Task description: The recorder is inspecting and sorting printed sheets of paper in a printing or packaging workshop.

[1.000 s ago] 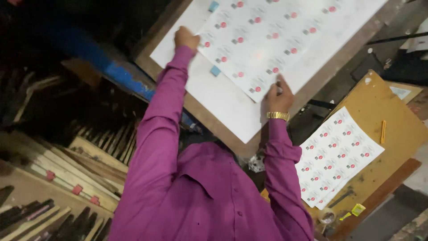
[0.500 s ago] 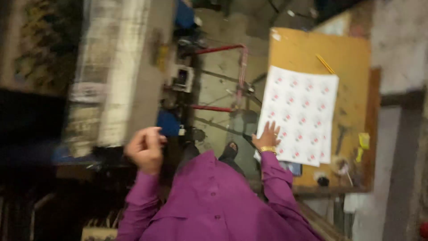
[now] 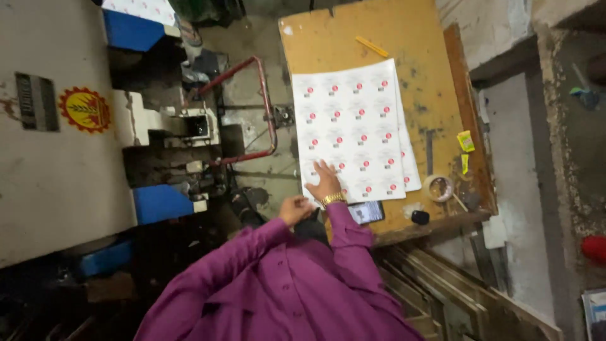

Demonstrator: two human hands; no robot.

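Here the right hand [image 3: 326, 181], fingers spread flat, presses the near left corner of the printed sheet [image 3: 353, 126] lying on the yellow worktop [image 3: 341, 38]; the left hand [image 3: 295, 209] hangs loosely curled off the worktop's near edge.

right hand [image 3: 326, 182]: flat on the near corner of the printed sheets [image 3: 353, 126]; nothing stands on the sheets beyond it.
right of it: phone [image 3: 366, 212], tape roll [image 3: 437, 187] and small black object [image 3: 420, 216] crowd the table's [image 3: 416, 57] near edge.
far end: bare board, only a yellow pencil [image 3: 372, 46].
left hand [image 3: 294, 208]: off the table, in the gap beside the red pipe frame [image 3: 268, 120] and machine [image 3: 69, 126].
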